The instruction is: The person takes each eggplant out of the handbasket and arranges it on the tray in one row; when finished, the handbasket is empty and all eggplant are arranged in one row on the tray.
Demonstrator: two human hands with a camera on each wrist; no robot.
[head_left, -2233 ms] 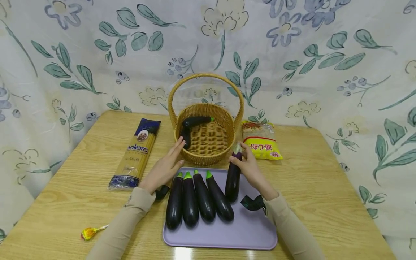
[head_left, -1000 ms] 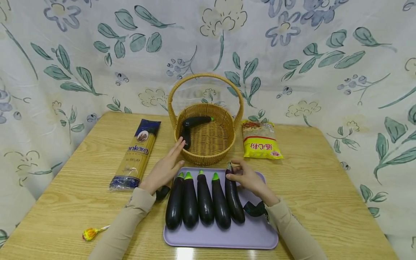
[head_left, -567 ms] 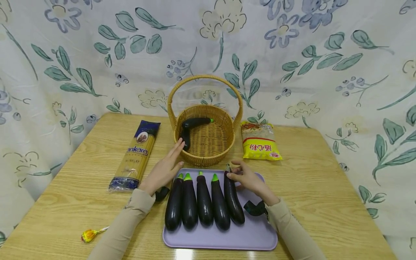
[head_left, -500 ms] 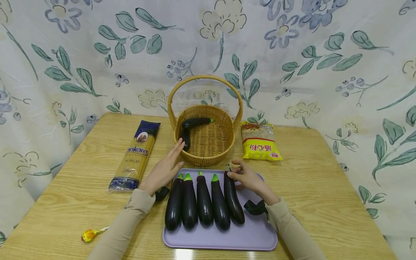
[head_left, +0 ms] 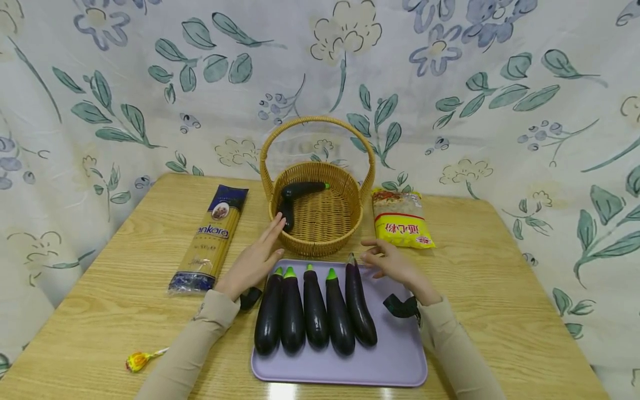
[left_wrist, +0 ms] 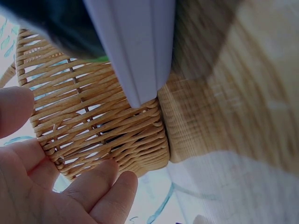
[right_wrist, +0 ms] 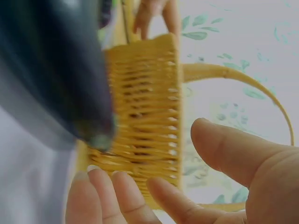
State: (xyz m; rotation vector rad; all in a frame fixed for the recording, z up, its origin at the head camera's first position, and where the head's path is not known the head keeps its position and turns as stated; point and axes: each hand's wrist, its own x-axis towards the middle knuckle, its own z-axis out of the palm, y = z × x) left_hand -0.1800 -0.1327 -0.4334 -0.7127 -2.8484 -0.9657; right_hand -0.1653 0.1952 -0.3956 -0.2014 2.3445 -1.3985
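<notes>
Several dark eggplants lie side by side on a lilac tray [head_left: 390, 361], green stem ends toward the wicker basket [head_left: 320, 247]. My right hand [head_left: 395, 265] is apart from the rightmost eggplant [head_left: 359, 305], just right of its stem end, fingers loosely bent and holding nothing. In the right wrist view the thumb and fingers are spread, with a blurred eggplant [right_wrist: 60, 74] beside them. My left hand [head_left: 251, 268] rests with extended fingers on the basket's left front rim; the left wrist view shows its fingers along the woven side. Two more eggplants [head_left: 302, 189] lie inside the basket.
A blue-and-clear spaghetti pack [head_left: 210, 239] lies left of the basket, a yellow food packet [head_left: 402, 219] right of it. A wrapped lollipop [head_left: 137, 361] is near the left forearm. A floral curtain [head_left: 450, 111] hangs behind the wooden table [head_left: 500, 311].
My right hand lowered the rightmost eggplant onto the tray, let go of its stem end and moved slightly right. Two neighbouring eggplants shifted right. The left hand stayed at the basket.
</notes>
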